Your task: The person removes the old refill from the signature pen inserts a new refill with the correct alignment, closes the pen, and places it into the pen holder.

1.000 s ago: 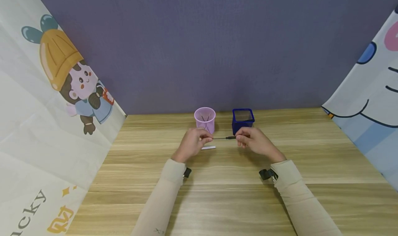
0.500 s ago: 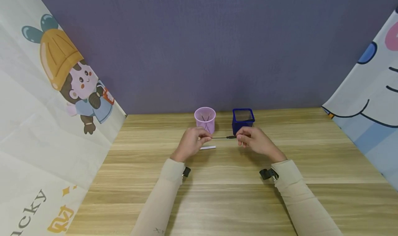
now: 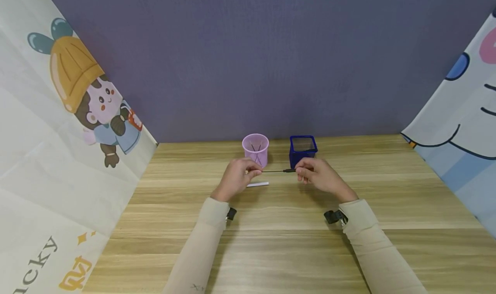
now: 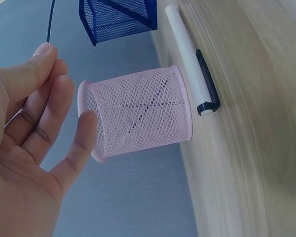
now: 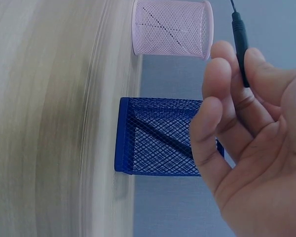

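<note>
Between my hands, a thin dark rod with a thicker black end piece (image 3: 273, 171) is held level above the table. My left hand (image 3: 237, 176) pinches its thin end between thumb and fingertips. With thumb and forefinger my right hand (image 3: 317, 173) grips the ridged black end, which the right wrist view shows closely. Just behind the left hand stands a pink mesh pen cup (image 4: 138, 113) with thin dark sticks crossed inside. A square blue mesh pen holder (image 5: 158, 138), with a black stick leaning in it, is behind the right hand.
A white marker pen (image 4: 187, 54) with a black clip lies on the wooden table (image 3: 271, 255), in front of the pink cup. The grey-blue backdrop (image 3: 252, 61) rises behind both holders. Printed cloths hang at left and right.
My left hand has shifted slightly left and my right hand slightly right. A little more of the rod's thin part shows between them. The cups and marker pen have not moved.
</note>
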Motion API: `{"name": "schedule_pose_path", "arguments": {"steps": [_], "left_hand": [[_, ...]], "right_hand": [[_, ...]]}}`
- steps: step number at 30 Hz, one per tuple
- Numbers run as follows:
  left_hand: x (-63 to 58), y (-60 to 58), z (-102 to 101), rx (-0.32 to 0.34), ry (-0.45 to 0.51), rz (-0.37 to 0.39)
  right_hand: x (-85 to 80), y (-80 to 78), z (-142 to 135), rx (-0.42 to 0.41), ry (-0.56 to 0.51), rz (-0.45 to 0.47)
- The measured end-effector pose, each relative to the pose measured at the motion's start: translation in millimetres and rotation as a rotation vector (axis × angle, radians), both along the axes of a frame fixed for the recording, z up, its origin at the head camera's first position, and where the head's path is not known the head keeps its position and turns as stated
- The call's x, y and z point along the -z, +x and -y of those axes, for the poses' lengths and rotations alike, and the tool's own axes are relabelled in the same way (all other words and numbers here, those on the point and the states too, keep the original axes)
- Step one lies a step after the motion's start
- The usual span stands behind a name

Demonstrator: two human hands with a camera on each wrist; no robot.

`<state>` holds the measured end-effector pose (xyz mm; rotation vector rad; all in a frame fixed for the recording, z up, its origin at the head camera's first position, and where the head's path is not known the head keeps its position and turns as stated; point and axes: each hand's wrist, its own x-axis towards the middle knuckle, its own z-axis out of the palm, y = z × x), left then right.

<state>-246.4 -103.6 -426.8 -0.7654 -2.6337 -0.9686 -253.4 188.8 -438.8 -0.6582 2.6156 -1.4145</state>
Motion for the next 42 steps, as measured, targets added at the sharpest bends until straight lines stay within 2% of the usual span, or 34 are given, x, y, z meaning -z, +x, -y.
{"name": "schedule_pose_path", "arguments": {"steps": [24,42], "left_hand": [[-1.1,-1.4,6,-0.029,-0.004,0.01],[0.4,-4.5,12,-0.015,0.008,0.001]], "right_hand": [[-0.8,-1.9,-3,-0.007,0.016,-0.03],[-0.5,-1.5,-5,0.02,0.026,-0.017]]}}
